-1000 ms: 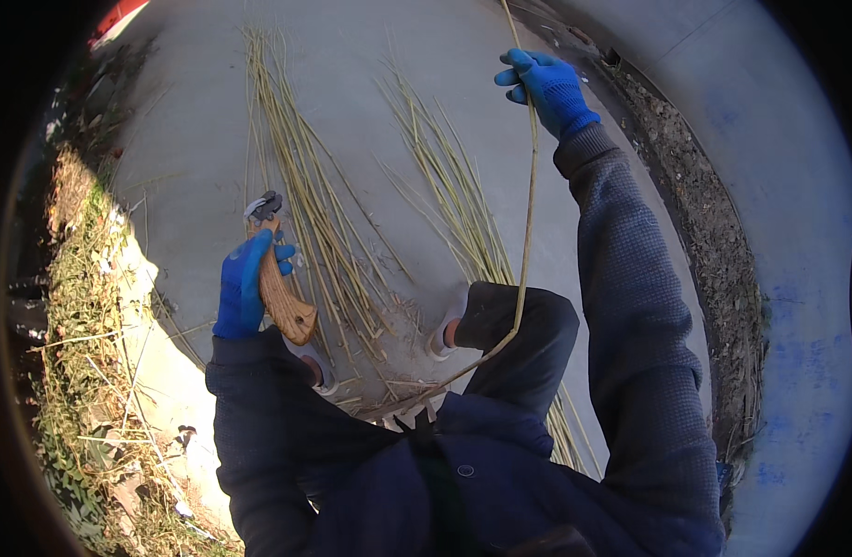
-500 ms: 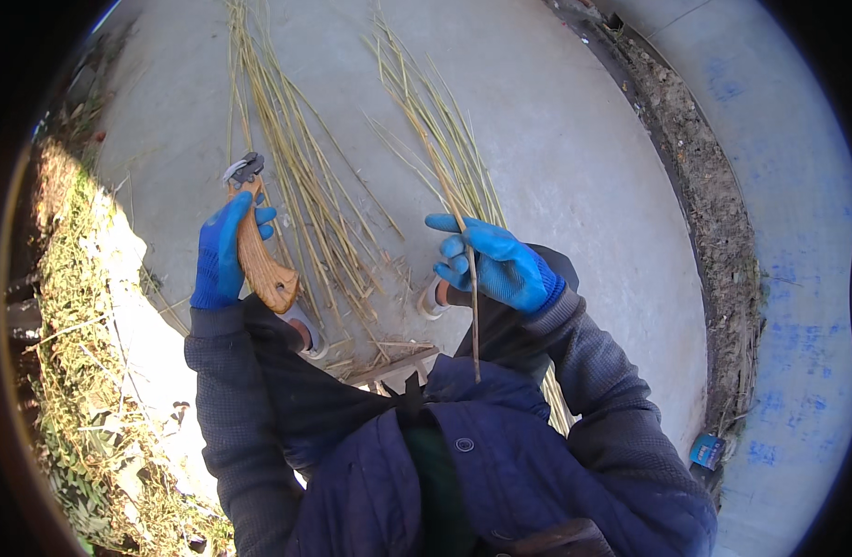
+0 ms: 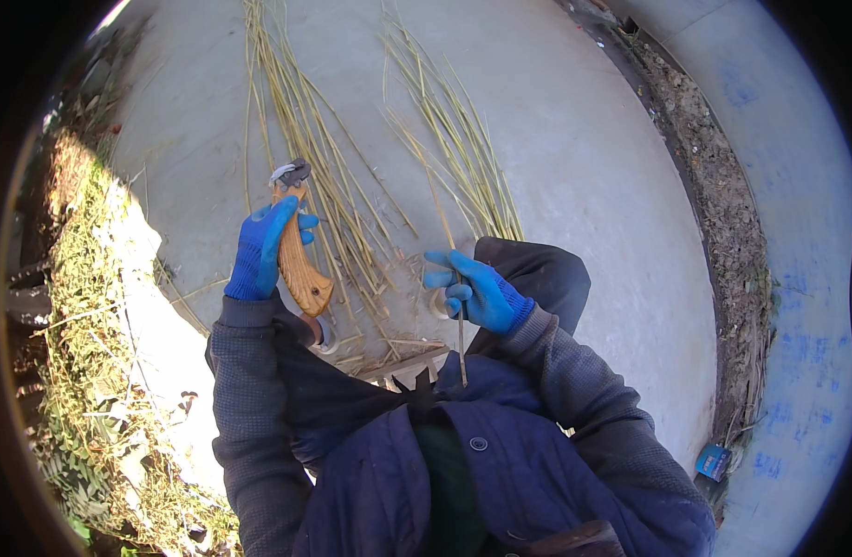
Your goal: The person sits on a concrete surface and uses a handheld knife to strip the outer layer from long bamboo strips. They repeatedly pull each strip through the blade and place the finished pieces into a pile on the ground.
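My left hand (image 3: 257,252), in a blue glove, is closed around a wooden-handled tool (image 3: 301,272). The curved handle has a hole at its lower end, and a dark metal head tops it; what kind of tool it is, I cannot make out. My right hand (image 3: 489,295), also gloved in blue, grips a thin dry stalk (image 3: 441,206) between thumb and fingers. The stalk runs upright from near my lap toward the bundle ahead. Beyond my left hand lies a loose bundle of stalks (image 3: 310,121), with a second bundle (image 3: 468,153) to its right.
Grey concrete floor (image 3: 611,213) lies under the bundles. Short cut bits (image 3: 375,320) are scattered near my feet, beside a wooden frame (image 3: 398,365). Sunlit plants (image 3: 91,371) border the left. A debris-filled gutter (image 3: 714,223) runs along the right, with a blue box (image 3: 714,461) beside it.
My right hand has drawn the stalk down toward me, and its tip now sits lower against the right bundle. My left hand still holds the tool, a little further right in view.
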`<move>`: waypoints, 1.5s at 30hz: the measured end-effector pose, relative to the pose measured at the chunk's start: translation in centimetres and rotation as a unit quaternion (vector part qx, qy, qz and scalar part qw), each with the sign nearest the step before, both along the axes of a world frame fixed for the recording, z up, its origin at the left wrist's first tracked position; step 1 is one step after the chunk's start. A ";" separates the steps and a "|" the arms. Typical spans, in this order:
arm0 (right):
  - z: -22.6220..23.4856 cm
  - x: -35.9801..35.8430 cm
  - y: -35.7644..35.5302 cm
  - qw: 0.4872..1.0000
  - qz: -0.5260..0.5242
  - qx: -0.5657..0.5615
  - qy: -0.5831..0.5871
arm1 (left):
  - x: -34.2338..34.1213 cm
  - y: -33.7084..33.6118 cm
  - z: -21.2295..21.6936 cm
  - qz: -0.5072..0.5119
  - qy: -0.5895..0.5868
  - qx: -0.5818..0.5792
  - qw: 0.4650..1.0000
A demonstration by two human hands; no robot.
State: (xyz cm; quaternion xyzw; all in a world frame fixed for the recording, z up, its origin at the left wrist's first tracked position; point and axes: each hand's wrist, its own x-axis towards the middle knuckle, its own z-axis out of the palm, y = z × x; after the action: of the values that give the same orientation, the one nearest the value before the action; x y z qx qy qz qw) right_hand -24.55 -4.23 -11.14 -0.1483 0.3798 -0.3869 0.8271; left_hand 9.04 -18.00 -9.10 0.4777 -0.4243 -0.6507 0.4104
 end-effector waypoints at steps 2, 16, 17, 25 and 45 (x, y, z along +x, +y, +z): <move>-2.7 0.3 0.2 1.000 -0.020 0.021 0.010 | 0.2 0.0 -0.1 -0.002 -0.008 -0.001 1.000; -1.3 1.8 -3.1 0.989 0.129 -0.071 0.029 | -0.4 2.3 1.7 -0.028 -0.045 0.020 0.998; -1.1 2.0 -3.6 0.983 0.149 -0.099 0.049 | -0.4 3.2 2.3 -0.028 -0.047 0.021 0.998; 0.7 5.0 -7.2 0.965 0.215 -0.127 0.083 | 0.8 13.6 8.7 -0.097 -0.026 0.085 0.991; 1.0 9.7 -7.8 0.975 0.112 -0.132 0.136 | 0.1 25.5 9.8 -0.220 -0.113 0.261 0.933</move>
State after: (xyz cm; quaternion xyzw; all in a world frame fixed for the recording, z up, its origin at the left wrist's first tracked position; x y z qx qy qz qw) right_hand -14.81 -12.07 -10.17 -0.3495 0.4152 -0.3147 0.7787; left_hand 9.11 7.49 0.70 0.5333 -0.3776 -0.7539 0.0675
